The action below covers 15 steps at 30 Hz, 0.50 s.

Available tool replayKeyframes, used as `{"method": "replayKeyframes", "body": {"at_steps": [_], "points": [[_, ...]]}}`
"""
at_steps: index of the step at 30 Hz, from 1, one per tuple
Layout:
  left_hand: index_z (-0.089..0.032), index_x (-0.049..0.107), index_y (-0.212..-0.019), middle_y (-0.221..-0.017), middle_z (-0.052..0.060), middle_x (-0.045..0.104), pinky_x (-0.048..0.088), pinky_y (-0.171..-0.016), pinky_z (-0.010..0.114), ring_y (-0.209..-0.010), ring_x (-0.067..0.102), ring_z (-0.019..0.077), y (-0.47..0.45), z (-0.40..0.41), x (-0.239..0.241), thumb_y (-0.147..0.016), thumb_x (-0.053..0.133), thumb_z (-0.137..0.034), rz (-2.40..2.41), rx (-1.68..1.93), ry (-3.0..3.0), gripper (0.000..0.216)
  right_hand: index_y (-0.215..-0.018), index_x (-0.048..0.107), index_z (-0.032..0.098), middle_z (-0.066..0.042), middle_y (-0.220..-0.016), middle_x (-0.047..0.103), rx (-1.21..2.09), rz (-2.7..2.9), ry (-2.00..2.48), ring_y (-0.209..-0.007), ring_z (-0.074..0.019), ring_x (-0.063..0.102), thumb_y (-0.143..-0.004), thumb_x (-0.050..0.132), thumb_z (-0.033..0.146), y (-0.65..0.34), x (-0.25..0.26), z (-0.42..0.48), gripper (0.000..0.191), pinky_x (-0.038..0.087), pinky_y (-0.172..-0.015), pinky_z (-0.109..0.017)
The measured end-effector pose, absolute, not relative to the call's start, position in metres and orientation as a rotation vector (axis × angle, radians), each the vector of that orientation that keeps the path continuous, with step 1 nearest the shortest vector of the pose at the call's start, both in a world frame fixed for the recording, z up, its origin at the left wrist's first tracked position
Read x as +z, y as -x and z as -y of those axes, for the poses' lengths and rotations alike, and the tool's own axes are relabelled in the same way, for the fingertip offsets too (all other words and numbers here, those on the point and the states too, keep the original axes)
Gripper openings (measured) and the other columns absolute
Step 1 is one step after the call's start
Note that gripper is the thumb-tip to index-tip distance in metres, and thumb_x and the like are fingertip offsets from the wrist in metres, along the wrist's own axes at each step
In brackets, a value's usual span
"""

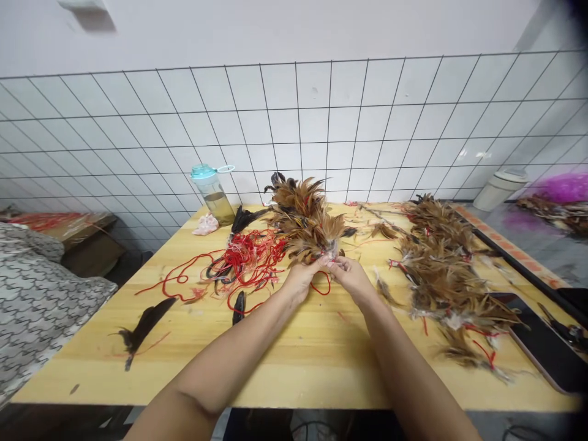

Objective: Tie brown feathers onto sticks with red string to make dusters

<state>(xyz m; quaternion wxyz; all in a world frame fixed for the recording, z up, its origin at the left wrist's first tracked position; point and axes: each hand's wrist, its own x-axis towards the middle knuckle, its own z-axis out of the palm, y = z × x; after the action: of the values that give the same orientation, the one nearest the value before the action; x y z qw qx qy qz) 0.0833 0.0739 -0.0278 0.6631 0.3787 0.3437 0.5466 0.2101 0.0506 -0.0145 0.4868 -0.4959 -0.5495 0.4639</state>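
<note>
My left hand (pixel 301 277) and my right hand (pixel 350 275) meet near the middle of the wooden table (pixel 294 361). Both are closed on the base of a bunch of brown feathers (pixel 307 223) that fans away from me. A thin red string (pixel 321 286) loops under my fingers by the bunch's base. Left of my hands lies a tangle of red strings (pixel 243 260).
A pile of tied brown feather bundles (pixel 441 269) covers the table's right side. Single dark feathers (pixel 142 324) lie front left. At the back stand a teal-lidded bottle (pixel 212 193) and a pink wad (pixel 206 225). A dark phone (pixel 544 346) lies at the right edge. Wire grid wall behind.
</note>
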Motion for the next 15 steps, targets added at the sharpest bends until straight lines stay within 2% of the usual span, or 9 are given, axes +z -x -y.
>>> {"method": "replayKeyframes", "body": {"at_steps": [3, 7, 10, 15], "points": [[-0.014, 0.071, -0.094, -0.103, 0.008, 0.072, 0.043, -0.098, 0.035, -0.097, 0.065, 0.0189, -0.083, -0.074, -0.028, -0.058, 0.084, -0.032, -0.776, 1.226, -0.846, 0.042, -0.067, 0.055, 0.017, 0.005, -0.053, 0.045, 1.302, 1.353, 1.155, -0.049, -0.0078, 0.034, -0.066, 0.066, 0.056, -0.215, -0.005, -0.046, 0.041, 0.024, -0.048, -0.023], [-0.013, 0.072, -0.087, -0.096, 0.009, 0.073, 0.045, -0.093, 0.036, -0.093, 0.066, 0.0208, -0.083, -0.073, -0.028, -0.057, 0.084, -0.036, -0.811, 1.191, -0.857, 0.040, -0.055, 0.050, 0.016, 0.005, -0.048, 0.040, 1.477, 1.418, 1.114, -0.045, -0.0053, 0.028, -0.068, 0.062, 0.067, -0.220, 0.001, -0.041, 0.054, 0.016, -0.045, -0.023], [-0.014, 0.071, -0.088, -0.101, 0.009, 0.072, 0.043, -0.096, 0.037, -0.099, 0.065, 0.0213, -0.082, -0.072, -0.025, -0.057, 0.084, -0.036, -0.785, 1.208, -0.904, 0.040, -0.059, 0.046, 0.018, 0.007, -0.047, 0.037, 1.622, 1.253, 1.076, -0.042, -0.0041, 0.023, -0.068, 0.058, 0.073, -0.221, 0.001, -0.042, 0.057, 0.012, -0.044, -0.023], [-0.016, 0.071, -0.091, -0.102, 0.007, 0.072, 0.042, -0.099, 0.037, -0.100, 0.064, 0.0207, -0.082, -0.071, -0.019, -0.057, 0.084, -0.036, -0.792, 1.229, -0.957, 0.042, -0.071, 0.041, 0.021, 0.013, -0.046, 0.027, 1.765, 1.050, 0.978, -0.041, -0.0029, 0.013, -0.059, 0.074, 0.061, -0.217, 0.000, -0.044, 0.053, 0.006, -0.044, -0.021]]}}
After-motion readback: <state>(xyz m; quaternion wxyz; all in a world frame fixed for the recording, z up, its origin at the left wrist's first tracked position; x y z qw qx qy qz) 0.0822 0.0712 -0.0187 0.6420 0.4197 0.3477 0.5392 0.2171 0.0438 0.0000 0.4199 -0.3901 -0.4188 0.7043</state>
